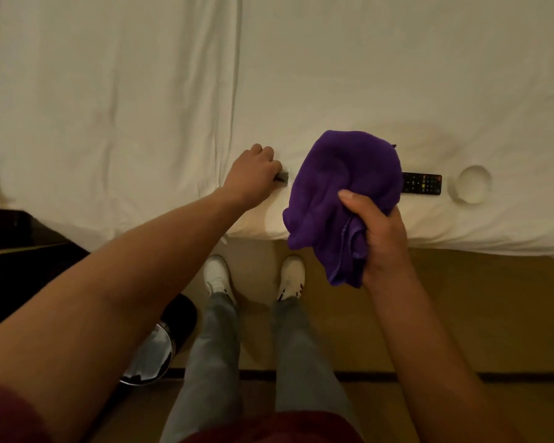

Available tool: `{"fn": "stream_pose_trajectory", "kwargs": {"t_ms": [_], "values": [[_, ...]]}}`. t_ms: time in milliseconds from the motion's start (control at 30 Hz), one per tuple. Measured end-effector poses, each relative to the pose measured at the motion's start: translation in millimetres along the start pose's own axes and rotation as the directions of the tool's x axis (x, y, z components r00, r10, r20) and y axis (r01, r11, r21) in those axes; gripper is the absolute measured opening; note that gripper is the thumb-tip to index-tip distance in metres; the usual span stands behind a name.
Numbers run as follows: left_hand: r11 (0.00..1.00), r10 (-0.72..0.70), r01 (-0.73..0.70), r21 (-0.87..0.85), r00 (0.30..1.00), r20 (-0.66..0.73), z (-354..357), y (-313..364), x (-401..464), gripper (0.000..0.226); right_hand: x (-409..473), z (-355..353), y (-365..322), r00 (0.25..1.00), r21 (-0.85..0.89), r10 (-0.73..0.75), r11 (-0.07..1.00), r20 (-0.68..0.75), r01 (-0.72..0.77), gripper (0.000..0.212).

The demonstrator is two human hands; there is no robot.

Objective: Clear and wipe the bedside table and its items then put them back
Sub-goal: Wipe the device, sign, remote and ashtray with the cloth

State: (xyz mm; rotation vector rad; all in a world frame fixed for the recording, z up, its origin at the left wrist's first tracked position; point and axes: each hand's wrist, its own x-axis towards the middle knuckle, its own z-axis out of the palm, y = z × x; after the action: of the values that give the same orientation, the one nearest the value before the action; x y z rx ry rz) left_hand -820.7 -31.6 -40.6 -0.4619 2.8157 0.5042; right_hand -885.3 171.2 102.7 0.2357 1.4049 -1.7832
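Observation:
My right hand (379, 238) grips a bunched purple cloth (343, 193) above the near edge of the white bed (141, 91). My left hand (253, 174) reaches onto the bed and closes around a small dark grey object (283, 178); most of that object is hidden by my fingers and the cloth. A black remote control (422, 183) lies on the sheet to the right, partly behind the cloth. Further right sits a round white dish (470, 185).
A dark wooden bedside table (16, 251) shows at the left edge. A shiny metal bin with a black rim (160, 346) stands on the tan floor beside my left foot. My white shoes are close to the bed's edge.

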Motion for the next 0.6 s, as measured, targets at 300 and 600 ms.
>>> {"fn": "stream_pose_trajectory", "kwargs": {"t_ms": [300,600], "values": [[-0.113,-0.345,0.213,-0.97,0.908,0.24,-92.9,-0.5,-75.0,0.03,-3.6,48.5,-20.6,0.98,0.006,-0.029,1.0,-0.199,0.031,0.042],[-0.762,-0.203,-0.027,-0.647,0.959,0.198,-140.9,40.4,-83.7,0.064,-5.4,140.1,0.6,0.761,-0.674,-0.594,0.453,0.259,0.584,0.05]]}}
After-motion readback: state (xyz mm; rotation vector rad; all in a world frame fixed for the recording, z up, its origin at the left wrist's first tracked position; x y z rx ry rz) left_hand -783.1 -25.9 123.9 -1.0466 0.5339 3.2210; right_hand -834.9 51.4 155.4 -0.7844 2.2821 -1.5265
